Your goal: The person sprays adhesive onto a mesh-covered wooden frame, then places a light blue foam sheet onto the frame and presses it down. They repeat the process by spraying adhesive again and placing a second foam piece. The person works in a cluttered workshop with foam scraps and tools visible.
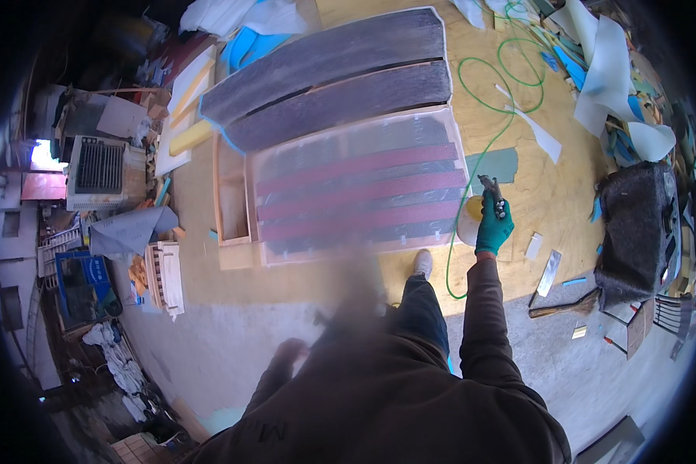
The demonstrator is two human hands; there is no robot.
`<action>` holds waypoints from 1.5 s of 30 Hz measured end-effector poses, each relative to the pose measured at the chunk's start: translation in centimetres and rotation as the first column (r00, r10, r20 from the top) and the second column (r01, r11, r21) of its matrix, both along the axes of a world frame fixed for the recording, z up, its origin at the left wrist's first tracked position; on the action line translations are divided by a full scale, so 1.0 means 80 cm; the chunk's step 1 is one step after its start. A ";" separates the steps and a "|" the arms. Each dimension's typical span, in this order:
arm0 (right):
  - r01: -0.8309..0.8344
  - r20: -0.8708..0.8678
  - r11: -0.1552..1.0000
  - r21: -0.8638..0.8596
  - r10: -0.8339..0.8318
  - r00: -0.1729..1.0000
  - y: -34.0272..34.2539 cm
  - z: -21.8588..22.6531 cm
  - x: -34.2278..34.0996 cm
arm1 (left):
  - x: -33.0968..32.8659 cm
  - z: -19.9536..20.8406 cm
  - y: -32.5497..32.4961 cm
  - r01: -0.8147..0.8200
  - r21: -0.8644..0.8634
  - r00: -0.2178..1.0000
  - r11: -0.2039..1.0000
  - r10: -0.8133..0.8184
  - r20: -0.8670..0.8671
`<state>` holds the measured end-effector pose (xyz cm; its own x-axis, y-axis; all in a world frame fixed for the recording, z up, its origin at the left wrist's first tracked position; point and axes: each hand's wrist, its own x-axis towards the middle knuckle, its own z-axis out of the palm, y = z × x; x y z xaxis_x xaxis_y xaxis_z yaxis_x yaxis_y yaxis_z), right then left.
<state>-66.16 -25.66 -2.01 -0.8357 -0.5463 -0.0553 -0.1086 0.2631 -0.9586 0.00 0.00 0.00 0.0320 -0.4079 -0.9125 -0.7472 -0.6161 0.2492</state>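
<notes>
My right hand (494,230), in a green glove, is stretched out ahead and closed around a dark metal spray gun (493,191). Just behind the gun shows a round white and yellow container (465,226), partly covered by the glove; whether it joins the gun I cannot tell. Bent low at my left side, my left hand (290,352) is blurred and its fingers do not show clearly. Ahead lies a sofa-like frame: a flat base (359,224) with pinkish-red straps under a clear film, and dark grey padded panels (340,66) behind it.
A green hose (483,158) loops across the yellowish floor sheet. On the right are a broom (566,305), a dark bulky padded piece (634,232) and foam scraps (607,66). A white wooden stack (165,277) stands at left. A grey smear blurs the lower middle.
</notes>
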 end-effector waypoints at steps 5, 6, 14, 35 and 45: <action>-0.066 -0.061 0.997 0.050 0.069 0.996 -0.008 -0.007 0.047 | 0.007 0.021 -0.002 0.011 -0.047 1.000 0.999 -0.010 0.023; -0.064 -0.066 0.996 0.067 0.068 0.995 -0.013 -0.007 0.058 | 0.011 0.018 -0.001 -0.085 -0.066 0.996 0.994 0.085 0.006; -0.154 0.000 0.988 0.028 0.154 0.988 -0.029 0.000 0.164 | 0.098 -0.016 0.048 -0.560 0.025 0.820 0.828 0.558 -0.127; -0.439 0.027 0.898 0.040 0.438 0.899 -0.112 -0.014 0.389 | 0.165 -0.013 0.154 -0.725 0.054 0.686 0.686 0.727 -0.025; -0.553 0.007 0.831 0.061 0.554 0.832 -0.139 -0.009 0.472 | 0.187 -0.030 0.194 -0.758 0.076 0.644 0.648 0.762 -0.069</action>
<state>-28.40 -36.76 -2.76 -0.3948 -0.9139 -0.0945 -0.2622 0.2107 -0.9417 14.98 15.51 -2.40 0.2362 -0.2428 -0.9409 0.0114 -0.9675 0.2525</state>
